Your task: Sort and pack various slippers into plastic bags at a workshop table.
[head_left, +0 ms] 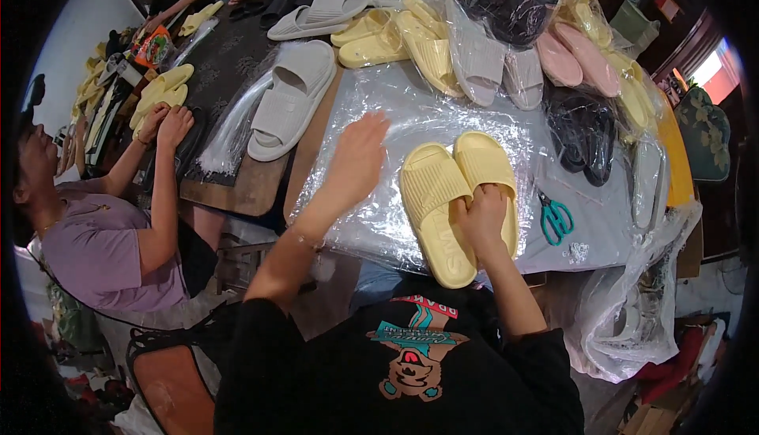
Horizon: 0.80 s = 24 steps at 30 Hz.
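A black T-shirt (pixel 348 364) faces the heels of the yellow slides (pixel 449 186), the right hand (pixel 484 218) gripping them, the left hand (pixel 360 157) empty, off their left.

Your right hand (pixel 484 218) is at the right slipper of a yellow pair (pixel 433 186), its fingertips hidden near the strap. Your left hand (pixel 360 154) is raised over clear plastic bags (pixel 411 91), fingers extended and slightly blurred. Teal-handled scissors (pixel 556 222) lie just beside the pair on your surface (pixel 313 154) — beyond them, black slippers (pixel 581 139) sit in clear wrap. To your left, a co-worker in a purple shirt (pixel 118 253) handles footwear.
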Tool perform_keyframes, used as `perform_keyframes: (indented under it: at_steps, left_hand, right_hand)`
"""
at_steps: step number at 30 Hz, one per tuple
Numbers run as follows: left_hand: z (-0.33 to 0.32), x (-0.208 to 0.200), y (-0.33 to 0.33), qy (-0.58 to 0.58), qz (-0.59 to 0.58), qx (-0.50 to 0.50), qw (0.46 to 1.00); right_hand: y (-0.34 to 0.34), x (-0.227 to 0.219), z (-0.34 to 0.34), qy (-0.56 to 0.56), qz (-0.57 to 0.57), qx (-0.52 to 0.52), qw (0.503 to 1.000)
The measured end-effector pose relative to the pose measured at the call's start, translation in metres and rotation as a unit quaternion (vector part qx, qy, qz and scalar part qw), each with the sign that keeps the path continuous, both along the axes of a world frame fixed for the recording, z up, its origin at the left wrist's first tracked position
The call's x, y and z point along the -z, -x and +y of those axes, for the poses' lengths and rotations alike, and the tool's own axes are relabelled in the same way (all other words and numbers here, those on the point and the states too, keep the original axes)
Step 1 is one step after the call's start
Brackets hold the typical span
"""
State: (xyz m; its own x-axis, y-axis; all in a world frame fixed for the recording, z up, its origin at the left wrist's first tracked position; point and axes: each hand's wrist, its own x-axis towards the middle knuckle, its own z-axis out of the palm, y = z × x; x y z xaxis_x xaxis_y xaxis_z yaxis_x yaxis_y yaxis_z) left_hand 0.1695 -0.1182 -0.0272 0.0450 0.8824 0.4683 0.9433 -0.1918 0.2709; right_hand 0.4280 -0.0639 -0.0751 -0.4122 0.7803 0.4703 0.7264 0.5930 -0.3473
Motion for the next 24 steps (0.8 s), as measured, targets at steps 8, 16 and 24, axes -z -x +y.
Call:
perform_keyframes:
  at_steps: [8, 16, 24]
  left_hand:
    - [0.076, 0.067, 0.036, 0.094, 0.066, -0.08, 0.99]
    - [0.067, 0.064, 0.031, 0.025, 0.108, -0.022, 0.994]
    - [0.04, 0.056, 0.039, -0.035, -0.013, -0.045, 0.998]
  right_hand:
    - [-0.003, 0.005, 0.005, 0.003, 0.015, 0.028, 1.0]
    - [-0.009, 0.005, 0.008, -0.022, 0.022, 0.041, 0.999]
    - [-0.009, 0.011, 0.009, -0.048, 0.028, 0.033, 0.998]
